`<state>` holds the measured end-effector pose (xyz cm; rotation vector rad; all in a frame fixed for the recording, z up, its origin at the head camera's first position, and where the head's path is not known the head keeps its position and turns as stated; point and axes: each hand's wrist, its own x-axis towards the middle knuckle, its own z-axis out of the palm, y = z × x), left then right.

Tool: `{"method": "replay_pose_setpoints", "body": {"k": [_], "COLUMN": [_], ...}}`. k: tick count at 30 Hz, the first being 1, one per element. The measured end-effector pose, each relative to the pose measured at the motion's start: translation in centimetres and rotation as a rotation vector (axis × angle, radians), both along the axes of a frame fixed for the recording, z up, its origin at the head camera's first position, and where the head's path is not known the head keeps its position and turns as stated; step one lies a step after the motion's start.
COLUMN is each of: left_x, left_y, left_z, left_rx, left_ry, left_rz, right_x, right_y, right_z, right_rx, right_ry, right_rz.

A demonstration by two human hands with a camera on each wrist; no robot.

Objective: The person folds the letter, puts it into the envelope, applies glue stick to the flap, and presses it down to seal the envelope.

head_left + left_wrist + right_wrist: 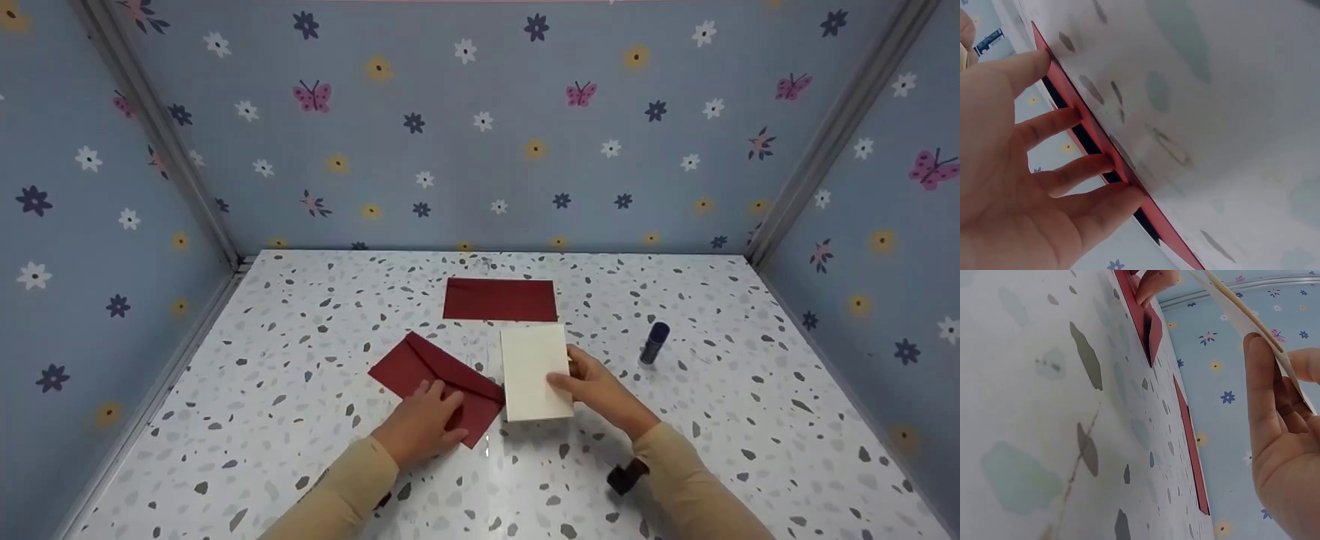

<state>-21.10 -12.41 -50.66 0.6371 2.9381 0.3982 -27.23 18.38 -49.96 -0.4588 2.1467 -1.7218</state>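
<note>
A red envelope [396,370] lies at a slant on the table, its flap edge lifted a little in the right wrist view. On it rests my left hand [422,424], fingers spread and fingertips touching the paper. In the left wrist view those fingertips [1129,197] press along the envelope's red surface [1064,81]. My right hand [604,391] pinches a cream card [534,371] by its right edge, thumb on top and fingers underneath. From the right wrist, the card [1235,312] shows layered edges and is held above the table, beside the envelope's right corner.
A second red envelope [500,300] lies flat farther back on the speckled table [300,420]. To the right, a dark blue glue stick [655,343] stands upright. Patterned blue panels [480,150] enclose the back and both sides.
</note>
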Motion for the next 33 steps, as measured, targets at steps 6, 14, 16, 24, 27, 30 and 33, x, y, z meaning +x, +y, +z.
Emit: {"method": "replay_pose_setpoints", "body": {"k": [6, 14, 16, 24, 27, 30, 33], "left_x": [-0.4, -1.6, -2.1, -3.3, -3.2, -2.9, -2.5], "left_y": [-0.3, -1.1, -1.3, -1.8, -1.8, -1.6, -1.1], "left_z": [-0.2, -0.2, -0.3, -0.9, -0.9, -0.8, -0.8], "left_rx": [0.064, 0.128, 0.149, 0.265, 0.335, 0.359, 0.300], "left_ry": [-0.064, -0.031, -0.025, -0.030, -0.068, -0.048, 0.053], "left_rz": [-0.049, -0.130, -0.136, -0.163, -0.129, -0.050, 0.074], "right_x": [-0.1, -0.2, -0.2, -0.2, -0.2, -0.2, -0.1], "right_y": [0.3, 0.6, 0.7, 0.9, 1.0, 1.0, 1.0], "right_z": [-0.3, -0.2, -0.2, -0.3, -0.3, -0.2, -0.1], "right_rx": [0.000, 0.013, 0.017, -0.005, -0.009, 0.001, 0.006], "right_ry": [-0.003, -0.008, -0.012, 0.001, 0.001, -0.004, -0.006], "right_rz": [0.001, -0.028, -0.031, -0.011, -0.006, -0.019, -0.032]}}
